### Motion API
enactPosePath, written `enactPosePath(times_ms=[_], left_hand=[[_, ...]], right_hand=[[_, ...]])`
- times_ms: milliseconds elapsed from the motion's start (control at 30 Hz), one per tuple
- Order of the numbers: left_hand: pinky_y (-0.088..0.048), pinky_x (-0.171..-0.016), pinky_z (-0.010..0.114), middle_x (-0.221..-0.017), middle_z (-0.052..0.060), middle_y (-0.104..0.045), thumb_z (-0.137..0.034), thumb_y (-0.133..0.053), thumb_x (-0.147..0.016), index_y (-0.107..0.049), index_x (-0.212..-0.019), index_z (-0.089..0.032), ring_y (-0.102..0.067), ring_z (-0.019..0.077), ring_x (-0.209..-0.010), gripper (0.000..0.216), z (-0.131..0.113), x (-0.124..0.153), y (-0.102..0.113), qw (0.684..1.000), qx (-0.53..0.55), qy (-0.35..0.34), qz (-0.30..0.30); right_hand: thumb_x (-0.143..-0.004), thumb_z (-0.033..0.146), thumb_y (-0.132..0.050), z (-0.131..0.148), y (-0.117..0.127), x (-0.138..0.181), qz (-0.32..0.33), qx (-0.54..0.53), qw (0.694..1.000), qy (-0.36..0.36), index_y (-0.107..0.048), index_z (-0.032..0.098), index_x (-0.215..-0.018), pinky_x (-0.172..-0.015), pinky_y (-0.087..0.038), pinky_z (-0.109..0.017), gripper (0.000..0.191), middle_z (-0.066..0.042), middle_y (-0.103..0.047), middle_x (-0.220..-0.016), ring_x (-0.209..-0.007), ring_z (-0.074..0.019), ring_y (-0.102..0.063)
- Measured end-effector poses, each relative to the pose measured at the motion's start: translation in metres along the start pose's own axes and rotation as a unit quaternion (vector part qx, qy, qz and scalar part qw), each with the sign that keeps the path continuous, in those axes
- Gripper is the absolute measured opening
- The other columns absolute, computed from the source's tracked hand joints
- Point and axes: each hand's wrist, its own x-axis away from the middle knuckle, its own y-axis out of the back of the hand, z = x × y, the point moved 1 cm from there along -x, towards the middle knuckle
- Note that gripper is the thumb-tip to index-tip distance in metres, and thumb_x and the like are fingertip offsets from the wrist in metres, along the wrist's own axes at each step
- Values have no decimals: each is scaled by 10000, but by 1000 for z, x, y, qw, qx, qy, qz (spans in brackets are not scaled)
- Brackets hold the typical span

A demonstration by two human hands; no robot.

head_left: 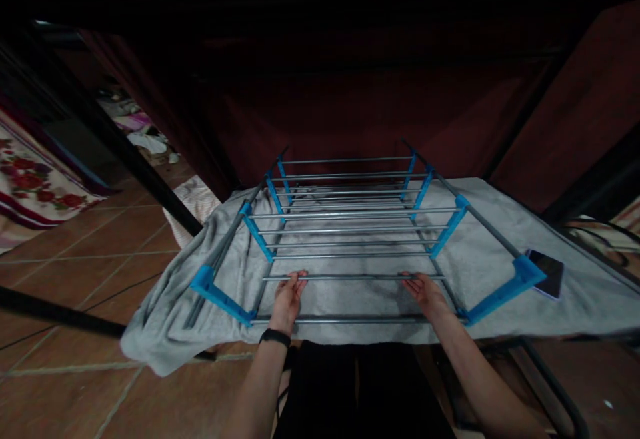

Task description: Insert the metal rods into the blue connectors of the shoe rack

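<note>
A metal rod (355,278) spans the front of a drying rack with grey bars and blue plastic brackets (227,298). My left hand (290,294) has its fingers closed around the rod near its left end. Near the right end, my right hand (423,289) pinches the same rod between thumb and fingers. The rod sits above and behind the rack's lowest front bar (360,320). Several other rods (350,230) run crosswise between the brackets farther back. Whether the rod's ends touch the rack frame, I cannot tell.
The rack rests on a grey blanket (505,226) over a table. A phone (549,274) lies at the right. Dark posts (150,179) rise at the left, and a dark red panel (350,109) stands behind. Tiled floor (65,292) shows at the left.
</note>
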Motion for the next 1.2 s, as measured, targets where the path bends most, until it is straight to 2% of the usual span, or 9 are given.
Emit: enactPosePath(times_ms=[133,333,433,567,733,867,1067,1200], left_hand=[[-614,-825,299,-819,99,-772,49,-635,-847,-653,-783,-132,-766,173,-781,193,-1,0,1,1000,8,5,8],[-608,-844,312,-830,84,-772,80,-641,-813,-660,-810,-138,-767,179,-814,219,-1,2,2,1000,22,3,18],[-600,-846,299,-839,73,-772,53,-663,-820,-669,-825,-145,-763,167,-814,198,-1,4,1,999,29,-6,24],[-589,-858,296,-854,75,-768,-26,-662,-876,-677,-845,-144,-757,158,-820,123,-3,6,0,999,33,-15,33],[-584,-871,320,-870,75,-758,-164,-564,-986,-669,-921,-161,-756,161,-827,123,-10,9,-1,999,39,-33,14],[-585,-872,344,-896,88,-764,-194,-486,-1025,-621,-967,-178,-767,180,-842,147,-18,12,-5,998,26,-59,17],[-582,-867,357,-915,80,-774,-192,-530,-1005,-595,-1041,-203,-772,205,-874,75,-31,21,-11,993,-1,-108,45],[-574,-897,367,-938,77,-774,-201,-573,-983,-618,-1017,-202,-768,209,-916,57,-36,27,-12,990,5,-120,73]], right_hand=[[-852,73,-521,0,0,-2,-4,2,1000,-2,-626,205,-763,-710,-639,-311,191,-83,-766,-767,-713,-182,-739],[-837,135,-662,-4,2,-5,-21,-2,1000,9,-614,217,-785,-722,-650,-329,108,-34,-736,-699,-665,-180,-727],[-818,118,-663,-4,3,-5,-18,-3,1000,10,-612,213,-791,-718,-650,-319,111,-33,-737,-709,-672,-179,-727],[-853,125,-567,-1,4,-5,-18,-9,1000,9,-591,228,-807,-708,-650,-320,115,-36,-749,-745,-708,-175,-736],[-900,157,-482,3,3,-4,-37,-13,999,14,-561,243,-810,-680,-644,-308,148,-28,-744,-743,-713,-171,-739],[-909,171,-500,3,3,-4,-41,-17,999,20,-592,234,-814,-693,-640,-291,147,-25,-735,-740,-692,-157,-728],[-868,119,-555,2,6,-6,-50,-23,998,17,-606,219,-809,-648,-634,-260,126,4,-692,-659,-617,-138,-698],[-853,88,-569,4,7,-5,-55,-29,998,19,-605,221,-809,-637,-637,-253,145,4,-698,-662,-612,-137,-698]])
